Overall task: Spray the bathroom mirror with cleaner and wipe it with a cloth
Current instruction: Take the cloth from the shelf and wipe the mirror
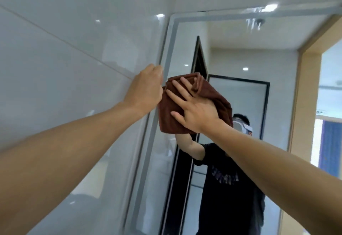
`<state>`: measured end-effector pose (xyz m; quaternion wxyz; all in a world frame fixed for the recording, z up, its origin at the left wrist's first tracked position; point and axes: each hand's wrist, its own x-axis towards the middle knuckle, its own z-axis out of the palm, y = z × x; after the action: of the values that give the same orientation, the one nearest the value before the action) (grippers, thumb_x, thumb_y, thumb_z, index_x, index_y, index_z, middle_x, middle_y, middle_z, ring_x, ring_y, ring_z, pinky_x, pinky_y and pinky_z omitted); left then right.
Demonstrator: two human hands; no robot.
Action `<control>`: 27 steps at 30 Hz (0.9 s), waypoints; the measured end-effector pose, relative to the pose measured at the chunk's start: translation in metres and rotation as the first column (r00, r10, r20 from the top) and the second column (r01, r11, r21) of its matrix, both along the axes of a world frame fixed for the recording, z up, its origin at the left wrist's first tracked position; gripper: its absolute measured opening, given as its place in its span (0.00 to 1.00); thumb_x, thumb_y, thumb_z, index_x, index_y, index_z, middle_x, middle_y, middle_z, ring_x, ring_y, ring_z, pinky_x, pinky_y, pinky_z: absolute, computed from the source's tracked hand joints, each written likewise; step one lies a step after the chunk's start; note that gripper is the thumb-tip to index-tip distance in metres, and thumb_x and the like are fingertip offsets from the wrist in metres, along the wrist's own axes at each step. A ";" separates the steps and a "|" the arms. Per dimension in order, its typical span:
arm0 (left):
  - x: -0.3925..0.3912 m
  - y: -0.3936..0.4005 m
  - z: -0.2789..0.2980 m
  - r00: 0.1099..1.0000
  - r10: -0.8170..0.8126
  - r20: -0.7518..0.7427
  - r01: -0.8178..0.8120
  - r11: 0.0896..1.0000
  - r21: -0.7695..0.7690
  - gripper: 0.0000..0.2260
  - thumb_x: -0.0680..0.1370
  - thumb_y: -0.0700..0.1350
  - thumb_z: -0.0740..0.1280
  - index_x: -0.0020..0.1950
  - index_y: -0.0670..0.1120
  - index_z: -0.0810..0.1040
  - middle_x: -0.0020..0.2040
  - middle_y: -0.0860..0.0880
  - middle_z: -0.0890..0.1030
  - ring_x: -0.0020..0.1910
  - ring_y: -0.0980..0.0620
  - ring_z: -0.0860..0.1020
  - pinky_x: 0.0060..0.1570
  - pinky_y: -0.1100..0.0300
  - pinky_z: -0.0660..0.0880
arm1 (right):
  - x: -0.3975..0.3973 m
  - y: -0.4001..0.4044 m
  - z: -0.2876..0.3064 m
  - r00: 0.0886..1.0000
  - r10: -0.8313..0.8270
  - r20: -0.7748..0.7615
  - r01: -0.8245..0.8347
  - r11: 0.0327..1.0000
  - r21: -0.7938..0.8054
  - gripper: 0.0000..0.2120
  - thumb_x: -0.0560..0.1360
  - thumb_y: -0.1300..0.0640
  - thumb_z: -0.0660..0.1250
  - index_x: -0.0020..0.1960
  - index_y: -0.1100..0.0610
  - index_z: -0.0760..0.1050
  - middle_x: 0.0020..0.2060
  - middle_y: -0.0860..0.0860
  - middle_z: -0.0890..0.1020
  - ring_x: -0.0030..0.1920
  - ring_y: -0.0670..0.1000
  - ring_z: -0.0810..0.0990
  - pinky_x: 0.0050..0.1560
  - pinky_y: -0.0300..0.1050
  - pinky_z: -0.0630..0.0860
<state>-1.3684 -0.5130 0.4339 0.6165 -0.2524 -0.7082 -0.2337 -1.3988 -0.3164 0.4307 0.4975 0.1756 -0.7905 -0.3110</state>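
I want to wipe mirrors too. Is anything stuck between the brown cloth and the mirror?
Nothing visible is. The right hand presses the brown cloth flat on the mirror with spread fingers. The left hand is beside it at the frame.

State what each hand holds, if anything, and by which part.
The right hand presses flat, fingers spread, on the brown cloth's middle against the mirror. The left hand is curled at the cloth's left edge; its grip is hidden.

The pale mirrored lettering on the reflected black T-shirt is too blurred to read.
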 end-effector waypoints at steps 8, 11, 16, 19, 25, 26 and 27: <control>0.000 0.039 -0.010 0.977 0.212 0.002 -0.212 0.974 -0.075 0.08 0.73 0.35 0.67 0.42 0.44 0.69 0.39 0.45 0.73 0.32 0.39 0.75 0.30 0.53 0.68 | 0.092 0.147 0.127 0.959 -0.114 -0.259 0.028 0.948 -0.317 0.31 0.79 0.34 0.49 0.80 0.42 0.55 0.81 0.47 0.54 0.81 0.52 0.48 0.72 0.56 0.65; 0.007 0.067 -0.003 0.963 0.269 -0.012 -0.269 0.959 -0.088 0.11 0.72 0.37 0.69 0.40 0.47 0.67 0.37 0.48 0.72 0.29 0.41 0.75 0.28 0.55 0.65 | 0.139 0.219 0.151 0.914 -0.211 -0.346 0.030 0.887 -0.461 0.31 0.79 0.34 0.49 0.80 0.43 0.56 0.81 0.48 0.54 0.81 0.53 0.48 0.76 0.57 0.57; 0.024 0.120 0.008 0.982 0.190 0.012 -0.190 0.981 -0.027 0.12 0.73 0.41 0.68 0.40 0.50 0.65 0.37 0.50 0.72 0.28 0.42 0.73 0.29 0.53 0.70 | 0.214 0.332 0.149 0.826 -0.399 -0.398 0.039 0.745 -0.666 0.32 0.79 0.34 0.46 0.80 0.47 0.58 0.81 0.51 0.54 0.81 0.55 0.50 0.79 0.60 0.46; 0.033 0.148 0.007 0.991 0.125 -0.043 -0.125 0.992 -0.010 0.09 0.74 0.41 0.70 0.42 0.47 0.69 0.39 0.49 0.73 0.27 0.44 0.71 0.29 0.54 0.69 | 0.235 0.364 0.136 0.795 -0.455 -0.402 0.042 0.701 -0.712 0.33 0.79 0.36 0.45 0.80 0.49 0.57 0.81 0.52 0.53 0.81 0.55 0.49 0.79 0.61 0.46; 0.047 0.175 0.019 0.993 0.050 -0.102 -0.058 0.996 -0.069 0.04 0.77 0.43 0.66 0.47 0.45 0.71 0.42 0.48 0.73 0.32 0.49 0.67 0.32 0.55 0.65 | 0.214 0.325 0.133 0.811 -0.432 -0.394 0.020 0.694 -0.720 0.32 0.78 0.37 0.47 0.79 0.48 0.59 0.81 0.52 0.53 0.81 0.56 0.48 0.79 0.62 0.45; 0.048 0.175 0.023 0.995 0.045 -0.089 -0.050 0.997 -0.062 0.04 0.78 0.43 0.65 0.48 0.45 0.71 0.43 0.49 0.72 0.33 0.49 0.68 0.33 0.55 0.65 | 0.204 0.309 0.131 0.822 -0.412 -0.394 0.026 0.718 -0.696 0.32 0.78 0.37 0.48 0.79 0.48 0.60 0.81 0.52 0.53 0.81 0.57 0.48 0.79 0.62 0.45; 0.049 0.174 0.026 0.996 0.040 -0.076 -0.044 0.998 -0.054 0.03 0.79 0.44 0.64 0.49 0.46 0.70 0.44 0.49 0.72 0.34 0.49 0.68 0.34 0.54 0.66 | 0.191 0.289 0.129 0.833 -0.389 -0.394 0.038 0.750 -0.660 0.31 0.78 0.37 0.48 0.78 0.48 0.62 0.81 0.53 0.54 0.81 0.57 0.49 0.79 0.62 0.45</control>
<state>-1.3199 -0.3391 0.4599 0.6400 -0.2629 -0.6962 -0.1914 -1.2075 -0.0272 0.5600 0.6765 -0.1839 -0.7027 -0.1214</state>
